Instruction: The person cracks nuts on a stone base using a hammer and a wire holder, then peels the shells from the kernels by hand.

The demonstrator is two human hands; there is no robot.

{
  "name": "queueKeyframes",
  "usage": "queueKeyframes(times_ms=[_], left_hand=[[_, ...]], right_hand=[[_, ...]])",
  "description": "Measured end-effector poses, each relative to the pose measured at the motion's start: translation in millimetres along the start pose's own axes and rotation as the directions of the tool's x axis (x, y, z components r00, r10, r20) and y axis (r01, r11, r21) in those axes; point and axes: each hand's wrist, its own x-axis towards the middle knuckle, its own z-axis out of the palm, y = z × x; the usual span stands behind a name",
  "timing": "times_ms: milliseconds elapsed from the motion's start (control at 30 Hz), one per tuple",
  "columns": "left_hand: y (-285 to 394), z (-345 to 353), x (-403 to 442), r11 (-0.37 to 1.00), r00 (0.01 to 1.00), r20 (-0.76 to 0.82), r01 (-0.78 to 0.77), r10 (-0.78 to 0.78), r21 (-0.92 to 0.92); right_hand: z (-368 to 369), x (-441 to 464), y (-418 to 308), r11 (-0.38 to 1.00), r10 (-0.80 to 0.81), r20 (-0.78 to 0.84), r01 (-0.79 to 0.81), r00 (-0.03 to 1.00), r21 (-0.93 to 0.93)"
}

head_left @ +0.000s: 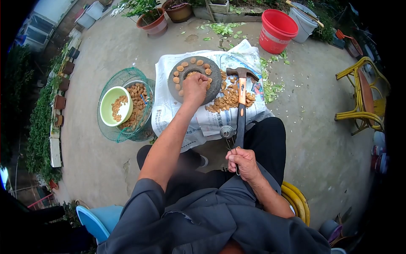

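My left hand (196,89) reaches over a round grey stone disc (174,70), fingers bunched near its hollow centre. Whatever they pinch is hidden. A ring of brown nuts in shell, like apricot pits (179,68), lies around the disc's top. Low in front of my lap, my right hand (244,163) is closed around the wire handle of a coiled spring whisk (227,132), its coil pointing up. Beside the disc a claw hammer (242,91) lies with its head away from me. Cracked brown shells (228,99) are heaped next to it.
Newspaper (167,112) covers the work surface. Left of it, a green net (111,81) surrounds a basin of brown pits (137,95) and a pale green bowl (125,111) with kernels. A red bucket (275,36) stands at the back right, a yellow-framed chair (363,95) far right.
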Motion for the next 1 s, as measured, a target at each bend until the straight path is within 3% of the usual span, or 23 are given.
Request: queueKeyframes(times_ms=[167,267,367,467,667,867,1000], left_hand=[[-8,2,6,0.958,0.975,0.071,0.219,-0.209,-0.186],[-20,6,9,0.955,0.977,0.050,0.214,-0.208,-0.206],[-3,-2,8,0.983,0.983,0.044,0.176,-0.179,0.051],[0,3,15,0.984,0.994,0.026,0.104,-0.109,0.146],[-1,12,23,0.980,0.980,0.026,0.199,-0.200,0.025],[-7,6,15,0.997,1.000,0.002,0.016,-0.016,0.081],[-7,1,11,0.999,0.999,-0.043,-0.007,0.009,0.040]], right_hand=[[-1,0,1,1.000,0.010,-0.011,-0.010,1.000,0.013],[-1,0,2,1.000,0.011,-0.009,-0.011,1.000,0.020],[-1,1,2,1.000,0.012,-0.009,-0.012,1.000,0.013],[-2,3,4,1.000,0.014,-0.009,-0.014,1.000,0.007],[-2,2,2,1.000,0.019,-0.022,-0.019,1.000,0.019],[-3,2,3,1.000,0.017,-0.008,-0.017,1.000,0.027],[-3,2,2,1.000,0.022,-0.013,-0.021,1.000,0.017]])
